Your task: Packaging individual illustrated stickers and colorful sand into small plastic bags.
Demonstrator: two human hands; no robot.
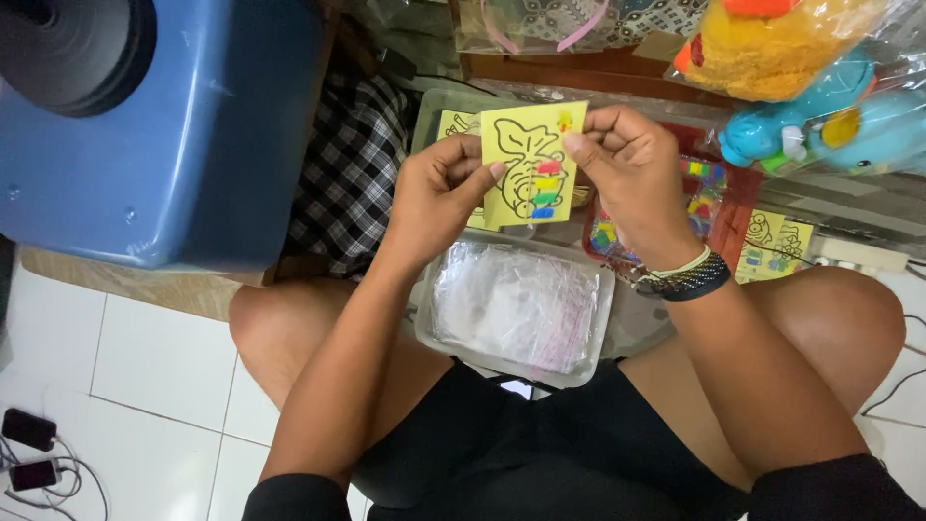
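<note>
A small yellow card (pixel 531 159) with a black fish outline and little coloured packets on it is held up between both hands. My left hand (pixel 439 193) pinches its lower left edge. My right hand (pixel 627 164), with bracelets at the wrist, grips its right edge with thumb on the front. Below the card, on my lap, rests a clear plastic tray (pixel 593 338) holding clear plastic sleeves (pixel 511 304).
A blue plastic tub (pixel 164 145) stands at the left beside checked cloth (pixel 347 164). More yellow cards (pixel 772 241) and a red tray (pixel 719 217) lie at the right. Bagged toys (pixel 801 58) sit at the top right. Phones with cables (pixel 29 449) lie on the white floor tiles.
</note>
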